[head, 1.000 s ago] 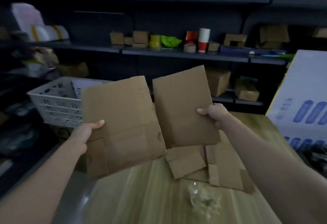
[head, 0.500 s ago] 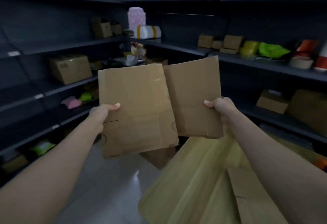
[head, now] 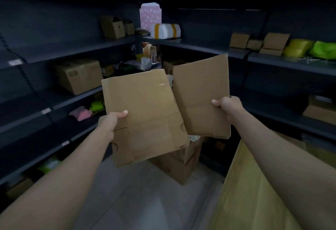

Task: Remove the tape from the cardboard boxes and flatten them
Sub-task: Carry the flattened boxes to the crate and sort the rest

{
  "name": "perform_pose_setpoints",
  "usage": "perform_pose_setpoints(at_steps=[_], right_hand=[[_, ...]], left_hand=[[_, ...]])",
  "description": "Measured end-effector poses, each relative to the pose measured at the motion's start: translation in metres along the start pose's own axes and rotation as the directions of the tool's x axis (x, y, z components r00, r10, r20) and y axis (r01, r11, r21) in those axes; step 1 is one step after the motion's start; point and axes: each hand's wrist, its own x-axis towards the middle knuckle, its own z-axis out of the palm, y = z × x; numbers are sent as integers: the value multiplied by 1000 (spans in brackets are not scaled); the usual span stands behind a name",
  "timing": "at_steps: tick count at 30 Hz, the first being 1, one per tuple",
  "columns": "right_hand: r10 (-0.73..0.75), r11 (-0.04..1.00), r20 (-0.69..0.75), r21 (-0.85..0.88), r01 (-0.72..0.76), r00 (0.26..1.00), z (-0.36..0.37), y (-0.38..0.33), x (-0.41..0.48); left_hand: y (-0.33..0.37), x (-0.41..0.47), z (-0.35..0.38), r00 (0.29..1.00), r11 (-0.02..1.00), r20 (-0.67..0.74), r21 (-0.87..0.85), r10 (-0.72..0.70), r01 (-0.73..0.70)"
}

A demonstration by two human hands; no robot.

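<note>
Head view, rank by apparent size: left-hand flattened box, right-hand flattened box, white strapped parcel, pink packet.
1. left-hand flattened box
2. right-hand flattened box, slightly smaller
3. white strapped parcel
4. pink packet
Shelf items are farther; true size unsure.

Only the arms and hands of the person show. The left forearm (head: 72,171) is bare along all of its visible length, from the lower left corner of the view up to the wrist. The right forearm (head: 281,153) is bare likewise from the lower right corner. Both look smooth and fairly slender, widening toward the frame's edge where the wide lens stretches them. The left hand (head: 111,120) is bare, and the left thumb (head: 122,113) carries a short, rounded nail. The right hand (head: 229,106) is bare as well, and the nail on the right thumb (head: 215,101) is also cut short. The dim light leaves finer marks on either wrist too unclear to tell
</note>
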Motion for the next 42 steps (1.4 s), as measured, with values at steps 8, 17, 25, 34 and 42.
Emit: perform_pose_setpoints(at_steps=[8,17,25,34,42], right_hand=[[38,999,-97,19,-36,995,85,-12,48],[-41,998,-173,-55,32,984,115,-45,153],[2,998,-240,-68,-19,971,143,-73,236],[33,985,-312,-149,-83,950,173,-84,309],[135,947,-305,-241,-214,943,186,-77,359]], left_hand=[[46,106,-8,998,999,51,-5,-45,45],[82,214,48,998,998,55,52,-29,26],[122,303,101,996,997,76,62,-48,43],[158,406,136,977,994,204,97,-63,44],[164,472,165,968,986,237,163,-84,46]])
